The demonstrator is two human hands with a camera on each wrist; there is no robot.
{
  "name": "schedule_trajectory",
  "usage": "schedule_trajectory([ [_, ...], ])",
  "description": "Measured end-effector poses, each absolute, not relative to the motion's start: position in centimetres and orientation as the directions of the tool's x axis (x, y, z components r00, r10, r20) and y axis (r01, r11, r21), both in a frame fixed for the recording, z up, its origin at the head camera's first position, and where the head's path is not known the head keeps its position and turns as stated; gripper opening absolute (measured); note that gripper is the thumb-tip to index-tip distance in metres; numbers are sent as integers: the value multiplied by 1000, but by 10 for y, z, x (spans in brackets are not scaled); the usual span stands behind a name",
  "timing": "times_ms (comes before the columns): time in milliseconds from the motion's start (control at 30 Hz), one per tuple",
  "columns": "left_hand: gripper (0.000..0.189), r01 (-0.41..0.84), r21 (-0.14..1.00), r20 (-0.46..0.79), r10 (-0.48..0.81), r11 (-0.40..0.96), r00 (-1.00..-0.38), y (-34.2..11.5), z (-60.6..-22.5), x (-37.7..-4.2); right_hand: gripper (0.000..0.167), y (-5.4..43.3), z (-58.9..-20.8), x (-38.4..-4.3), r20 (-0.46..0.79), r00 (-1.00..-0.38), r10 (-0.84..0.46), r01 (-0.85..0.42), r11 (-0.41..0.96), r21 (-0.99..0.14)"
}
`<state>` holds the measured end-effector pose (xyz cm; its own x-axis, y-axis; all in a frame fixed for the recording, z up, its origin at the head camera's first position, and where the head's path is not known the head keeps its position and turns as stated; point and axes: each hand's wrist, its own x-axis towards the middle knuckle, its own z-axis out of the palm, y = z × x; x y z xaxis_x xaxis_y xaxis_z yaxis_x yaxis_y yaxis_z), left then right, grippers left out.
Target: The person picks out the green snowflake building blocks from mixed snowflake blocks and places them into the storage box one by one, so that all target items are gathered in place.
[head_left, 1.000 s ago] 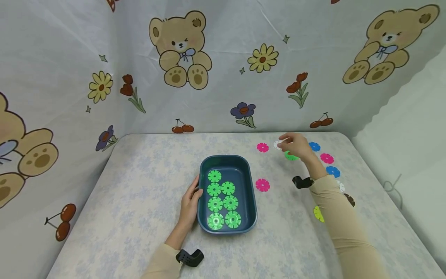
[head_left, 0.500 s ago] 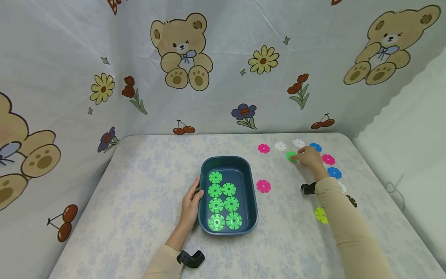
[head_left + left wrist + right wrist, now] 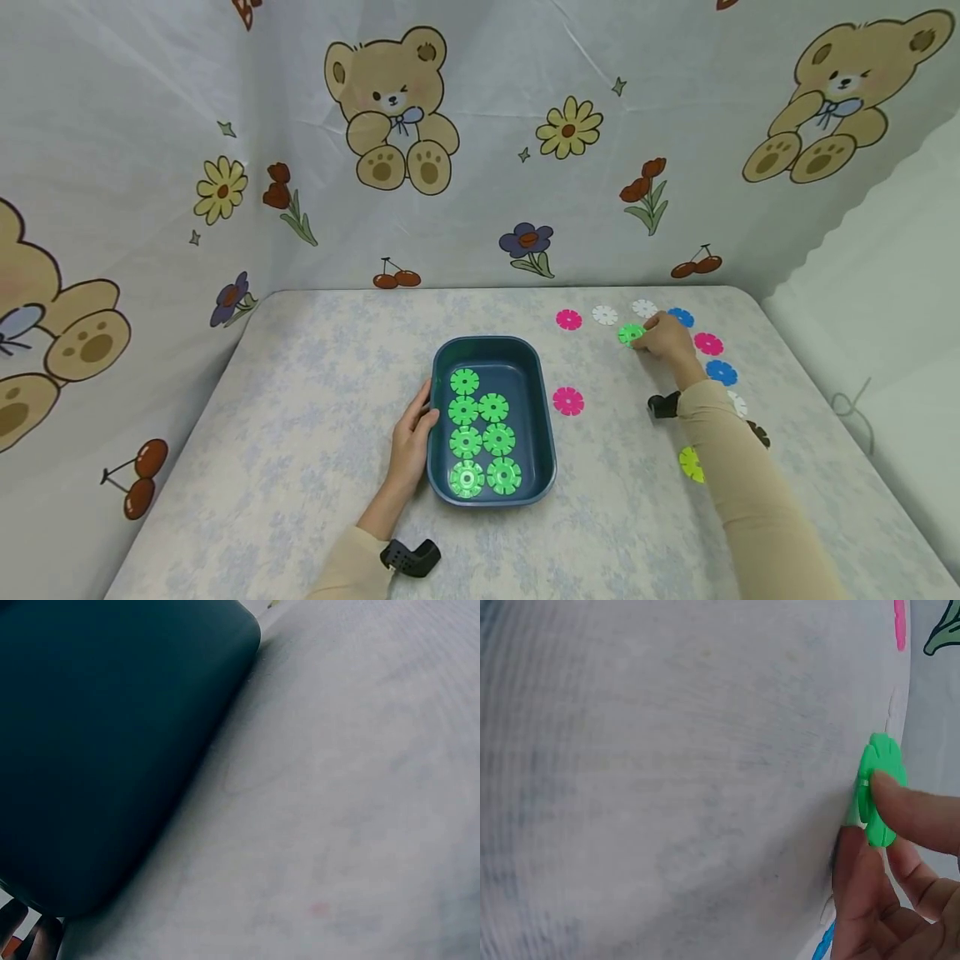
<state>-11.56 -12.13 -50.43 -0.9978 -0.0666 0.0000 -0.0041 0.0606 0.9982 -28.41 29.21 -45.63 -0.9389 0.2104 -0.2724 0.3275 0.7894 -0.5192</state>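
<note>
My right hand (image 3: 666,337) pinches a green notched plastic disc (image 3: 631,335) at the back right of the table. In the right wrist view the thumb lies on the face of that disc (image 3: 883,761), which stands tilted up, with fingers behind it. My left hand (image 3: 408,446) holds the left wall of a dark blue tray (image 3: 546,450), its thumb at the rim. Several green notched discs (image 3: 466,442) lie flat in the tray, mostly along its left half. The tray's outer wall (image 3: 112,735) fills much of the left wrist view; only fingertips show there.
Loose discs surround the right hand: pink (image 3: 569,319), white (image 3: 604,315), blue (image 3: 681,317) and another pink one (image 3: 708,343). A pink disc (image 3: 567,401) lies just right of the tray. The right forearm passes beside a yellow disc (image 3: 692,464) and partly covers a dark brown disc (image 3: 759,433).
My right hand has come down and back from above the white discs to the green disc, now pinched and tilted up. The left hand and tray have stayed in place.
</note>
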Motion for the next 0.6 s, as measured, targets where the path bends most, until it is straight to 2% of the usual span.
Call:
schedule_trajectory([
  [167,50,-2,999,1,-65,47,-998,-121,-506,-117,34,297,-455,-288,-250,-948,198,313,729,-609],
  [400,49,-1,999,3,-68,53,-998,-122,-507,-117,36,289,-449,-286,-240,-968,71,233,603,-763],
  [600,49,7,999,9,-60,44,-998,-122,-508,-118,32,256,-434,-282,-167,-985,-44,110,588,-802],
])
